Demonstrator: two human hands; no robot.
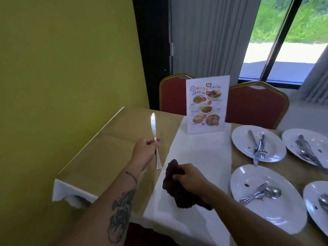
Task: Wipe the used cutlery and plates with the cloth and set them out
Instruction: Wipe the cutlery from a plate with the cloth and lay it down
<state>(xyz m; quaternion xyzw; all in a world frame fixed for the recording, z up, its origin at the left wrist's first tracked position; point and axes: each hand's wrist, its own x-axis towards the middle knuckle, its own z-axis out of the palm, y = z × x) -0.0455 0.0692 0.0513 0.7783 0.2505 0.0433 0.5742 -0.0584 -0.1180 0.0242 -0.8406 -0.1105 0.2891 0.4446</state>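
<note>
Your left hand (pixel 146 150) is curled around the handle of a table knife (pixel 154 139), gripping it about midway along. The blade points up and away from you, and the butt of the handle sticks out below your fingers. The knife is lifted clear of the counter (pixel 110 144), over its tan cloth, just left of the white runner (pixel 200 148). Your right hand (pixel 190 178) sits nearer you and to the right of the left one, fingers bunched tight on a dark brown cloth (pixel 179 192). The cloth spills out ahead of and beneath that hand, over the runner, and it is apart from the knife. Just right of your right hand lies the nearest plate (pixel 276 215), white, with a fork (pixel 253 194) and spoon (pixel 272 191) crossed on it and a small dark spot near its left side. Beyond that hand and to the right, a second plate (pixel 243 139) carries a heap of cutlery (pixel 259 148), one piece poking over its near rim. Two more plates (pixel 317 139) with cutlery run off the right edge. Straight ahead of your right hand a menu card (pixel 207 105) stands upright on the runner, with two red chairs (pixel 255 105) behind it, and a green wall (pixel 62 59) rises to the left of your left hand
</note>
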